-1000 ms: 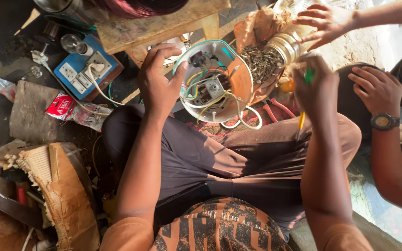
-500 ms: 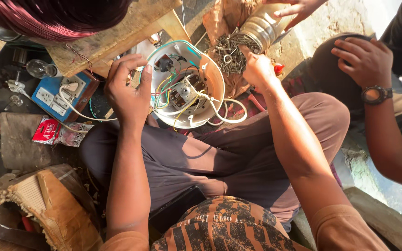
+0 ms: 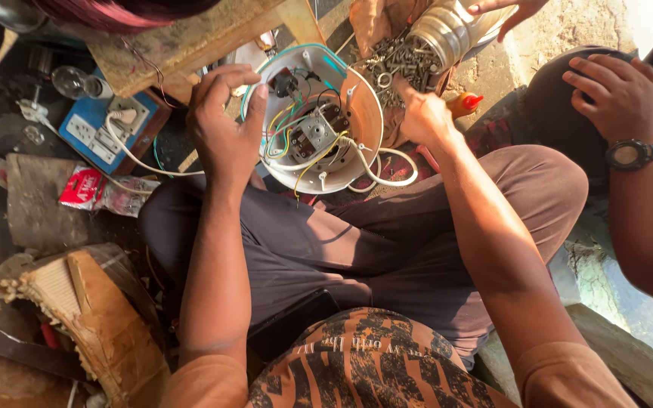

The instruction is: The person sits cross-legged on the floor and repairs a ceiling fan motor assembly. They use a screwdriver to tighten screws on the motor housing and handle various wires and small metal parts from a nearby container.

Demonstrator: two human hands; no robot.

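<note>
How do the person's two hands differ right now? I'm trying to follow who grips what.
The left hand clasps the rim of the round white housing, its fingers spread; the right hand is bunched at the housing's other side, beside the heap of screws. The left shows its back; whether the right pinches anything is hidden. Both are bare.

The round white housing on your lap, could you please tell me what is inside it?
Inside the round white housing sit a small grey motor block and loose coloured wires. The left hand covers its left rim, so whatever lies there is hidden.
</note>
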